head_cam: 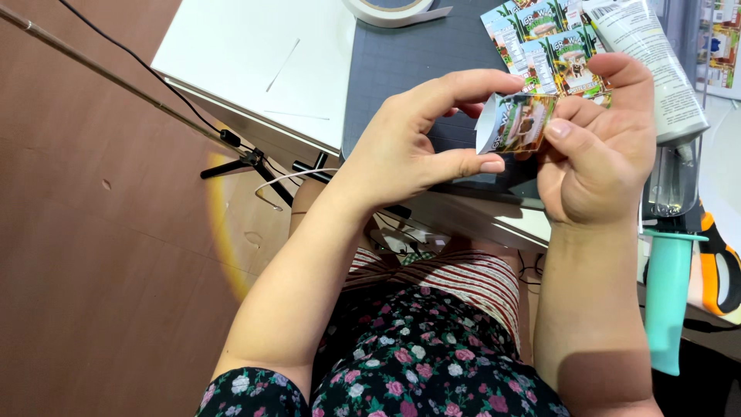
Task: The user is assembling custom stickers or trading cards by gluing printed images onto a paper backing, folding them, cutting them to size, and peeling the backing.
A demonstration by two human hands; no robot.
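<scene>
Lap: a floral dress and a striped cloth (463,282) lie nearest the camera, below the paper box.
Left hand (409,147): fingers pinched on the left, white end of the small printed paper box (515,122), thumb under and forefinger over, which looks meant to keep the open end square.
Right hand (598,147): fingers closed on the box's right end, thumb pressed to the printed face, seemingly steadying it.
Paper box: held in the air between both hands, above the near edge of the worktop (417,62); its inside is hidden, so contents cannot be told.
Teal handle (668,301): right of the box, past the right wrist, beside orange scissors (718,262).
Printed sheet (540,42): flat labels just beyond the box.
Tube (656,69): white, behind the right hand.
Tape roll (390,9): far beyond the box, at the top edge.
</scene>
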